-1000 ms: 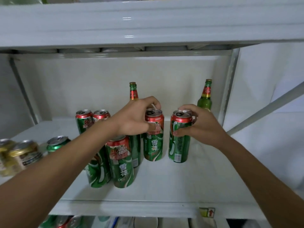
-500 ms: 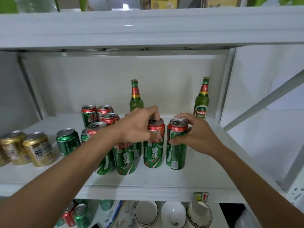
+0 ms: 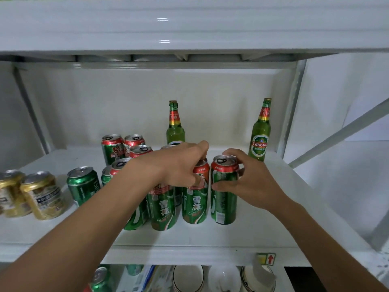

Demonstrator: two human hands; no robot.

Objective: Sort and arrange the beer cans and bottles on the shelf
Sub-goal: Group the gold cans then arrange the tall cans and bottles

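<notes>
Several tall green cans with red tops stand in a cluster mid-shelf. My left hand grips the top of one tall can. My right hand grips the neighbouring tall can on its right; the two cans nearly touch. More tall cans sit under my left forearm, and others stand behind. Two green bottles stand at the back: one behind my left hand, a Tsingtao bottle at the right. The white shelf carries all of them.
A short green can and gold cans stand at the left. A metal upright and a diagonal brace bound the right side. Another shelf board hangs overhead. Bowls and cans sit below.
The view has pulled back and dropped, showing more of the left cans and the lower shelf. Both hands stay on their tall cans, which now stand closer together.
</notes>
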